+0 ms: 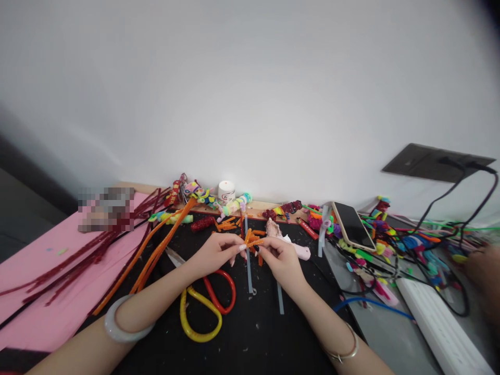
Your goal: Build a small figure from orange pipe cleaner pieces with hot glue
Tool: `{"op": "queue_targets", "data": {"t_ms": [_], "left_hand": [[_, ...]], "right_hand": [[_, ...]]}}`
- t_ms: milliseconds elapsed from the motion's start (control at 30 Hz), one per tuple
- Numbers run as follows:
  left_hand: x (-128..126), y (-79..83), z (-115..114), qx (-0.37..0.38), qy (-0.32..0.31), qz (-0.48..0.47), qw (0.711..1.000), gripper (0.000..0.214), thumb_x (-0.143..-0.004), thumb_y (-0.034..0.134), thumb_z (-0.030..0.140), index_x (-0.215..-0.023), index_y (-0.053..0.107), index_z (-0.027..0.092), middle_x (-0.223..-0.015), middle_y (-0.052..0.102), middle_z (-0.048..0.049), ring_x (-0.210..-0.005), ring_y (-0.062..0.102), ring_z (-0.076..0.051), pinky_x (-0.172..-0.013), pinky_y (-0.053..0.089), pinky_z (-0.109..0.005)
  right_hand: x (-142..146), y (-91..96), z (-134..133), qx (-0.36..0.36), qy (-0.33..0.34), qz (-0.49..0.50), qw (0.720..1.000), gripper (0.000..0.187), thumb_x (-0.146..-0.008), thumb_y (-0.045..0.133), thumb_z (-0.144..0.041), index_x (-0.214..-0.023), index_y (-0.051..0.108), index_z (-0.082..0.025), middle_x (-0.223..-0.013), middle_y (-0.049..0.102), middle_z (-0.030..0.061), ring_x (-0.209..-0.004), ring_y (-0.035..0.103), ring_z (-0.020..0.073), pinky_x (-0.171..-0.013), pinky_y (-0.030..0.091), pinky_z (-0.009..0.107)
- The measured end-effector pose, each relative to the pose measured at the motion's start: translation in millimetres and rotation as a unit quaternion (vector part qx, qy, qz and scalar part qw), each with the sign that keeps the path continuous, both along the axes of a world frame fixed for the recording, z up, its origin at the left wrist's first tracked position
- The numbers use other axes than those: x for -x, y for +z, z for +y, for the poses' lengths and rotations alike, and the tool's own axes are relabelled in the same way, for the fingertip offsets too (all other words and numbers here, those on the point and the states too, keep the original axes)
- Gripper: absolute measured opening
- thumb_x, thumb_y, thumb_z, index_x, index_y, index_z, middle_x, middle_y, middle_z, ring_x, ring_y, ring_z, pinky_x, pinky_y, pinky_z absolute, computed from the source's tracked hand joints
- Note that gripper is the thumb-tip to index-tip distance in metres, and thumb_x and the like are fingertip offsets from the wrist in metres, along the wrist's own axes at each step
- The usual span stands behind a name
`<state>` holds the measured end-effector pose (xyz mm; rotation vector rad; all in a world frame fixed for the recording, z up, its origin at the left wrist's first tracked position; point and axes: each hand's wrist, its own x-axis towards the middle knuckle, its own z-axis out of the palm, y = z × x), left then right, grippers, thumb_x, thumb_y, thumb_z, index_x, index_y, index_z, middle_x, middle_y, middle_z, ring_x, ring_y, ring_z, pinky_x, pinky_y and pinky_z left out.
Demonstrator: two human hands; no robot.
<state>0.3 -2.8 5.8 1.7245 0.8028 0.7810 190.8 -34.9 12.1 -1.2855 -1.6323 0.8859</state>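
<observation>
My left hand (pixel 217 254) and my right hand (pixel 278 258) meet over a black mat (pixel 250 333), both pinching a short orange pipe-cleaner piece (pixel 253 242) between their fingertips. Several more short orange pieces (pixel 228 225) lie just beyond the hands. Scissors with red and yellow handles (pixel 207 307) lie under my left wrist. Long orange pipe cleaners (pixel 156 252) run diagonally to the left. A pale bangle circles my left forearm and a thin bracelet my right wrist.
Dark red pipe cleaners (pixel 78 260) lie on a pink sheet (pixel 47 307) at left. Small colourful figures (pixel 234 204) and a white roll (pixel 226 191) line the wall. A phone (pixel 352 225), cables, a white power strip (pixel 441 328) and another person's hand (pixel 482 268) are at right.
</observation>
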Motion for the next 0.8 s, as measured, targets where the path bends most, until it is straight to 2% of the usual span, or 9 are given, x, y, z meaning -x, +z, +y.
{"op": "queue_targets", "data": {"t_ms": [267, 500, 667, 800], "left_hand": [[-0.6, -1.6, -0.1, 0.01, -0.014, -0.002, 1.0, 0.024, -0.087, 0.051, 0.028, -0.074, 0.065, 0.012, -0.069, 0.063, -0.0011, -0.048, 0.048, -0.007, -0.052, 0.043, -0.018], [-1.2, -1.3, -1.4, 0.0, -0.012, 0.021, 1.0, 0.024, -0.086, 0.052, 0.03, -0.074, 0.064, 0.013, -0.065, 0.06, 0.0, -0.049, 0.05, -0.007, -0.051, 0.043, -0.018], [-1.3, -2.0, -1.7, -0.007, 0.012, 0.022, 1.0, 0.019, -0.084, 0.055, 0.031, -0.081, 0.063, 0.014, -0.07, 0.06, 0.0, -0.048, 0.051, -0.007, -0.049, 0.042, -0.018], [-1.7, -0.9, -2.0, -0.037, 0.023, 0.03, 0.999, 0.02, -0.086, 0.05, 0.03, -0.082, 0.063, 0.014, -0.07, 0.06, 0.0003, -0.047, 0.05, -0.007, -0.049, 0.043, -0.018]], "right_hand": [[-0.5, -2.4, -1.0, 0.01, -0.003, 0.015, 1.0, 0.01, -0.078, 0.053, -0.023, -0.073, 0.06, -0.018, -0.061, 0.057, -0.0005, -0.05, 0.05, 0.0124, -0.05, 0.041, 0.024], [0.4, -0.5, -2.7, -0.009, -0.013, -0.009, 1.0, 0.007, -0.076, 0.053, -0.021, -0.071, 0.057, -0.018, -0.059, 0.052, -0.0027, -0.051, 0.045, 0.0107, -0.049, 0.038, 0.022], [-0.3, 2.9, -3.2, -0.019, -0.019, -0.026, 0.999, 0.006, -0.074, 0.052, -0.018, -0.069, 0.054, -0.018, -0.058, 0.048, -0.0038, -0.051, 0.042, 0.0101, -0.048, 0.035, 0.022], [-1.2, 5.1, -3.0, -0.021, -0.01, -0.027, 0.999, 0.006, -0.074, 0.052, -0.017, -0.068, 0.053, -0.019, -0.057, 0.048, -0.0043, -0.05, 0.041, 0.0099, -0.048, 0.034, 0.021]]}}
